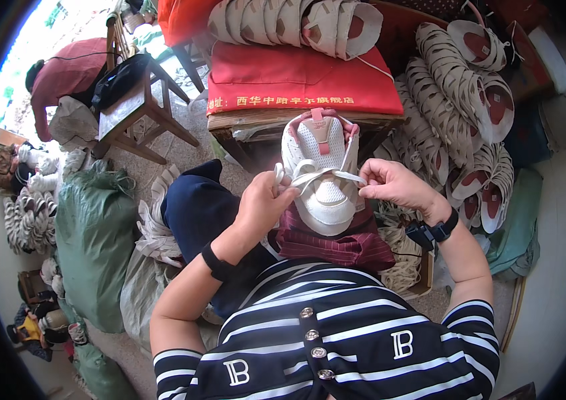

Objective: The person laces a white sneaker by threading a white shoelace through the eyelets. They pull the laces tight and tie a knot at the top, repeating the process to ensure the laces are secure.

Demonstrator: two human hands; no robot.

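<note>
A white sneaker (326, 212) with a pink lining and pink tongue tab rests on a dark red striped cloth (336, 245) at my lap, its toe toward me. Across its front runs a white shoelace (309, 175), looped at the left and crossed over the shoe's middle. My left hand (266, 198) pinches the lace loop on the left side. On the right side, my right hand (393, 185) pinches the other part of the lace between thumb and fingers. Both hands are close against the shoe's sides.
Ahead stands a small table with a red cloth (283, 87) and a row of nested shoe uppers (283, 27). More stacked uppers (449, 100) lie at right, above a box of laces (403, 260). At left are green sacks (93, 247), a wooden stool (136, 107) and a bending person (73, 73).
</note>
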